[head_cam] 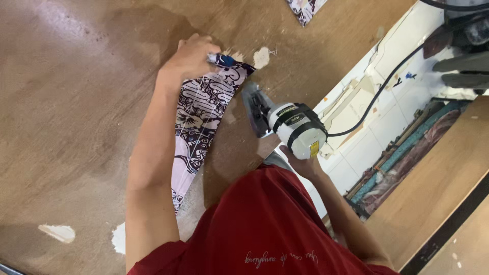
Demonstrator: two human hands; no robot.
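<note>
step: ironing – left hand [191, 57] fingers pinch patterned fabric strip [201, 114] flat on wooden table [76, 102] | right hand [301, 164] wrapped around iron [285, 125] beside strip | next: likely needs cloth kept taut

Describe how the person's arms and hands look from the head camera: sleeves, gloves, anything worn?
Both arms are bare from the upper arm down. The left hand and right hand wear no gloves, and no watch, rings or bands show. The only clothing in view is a red short-sleeved shirt with a line of small pale script across it. The right hand is mostly hidden, so its fingers can't be checked.
</note>
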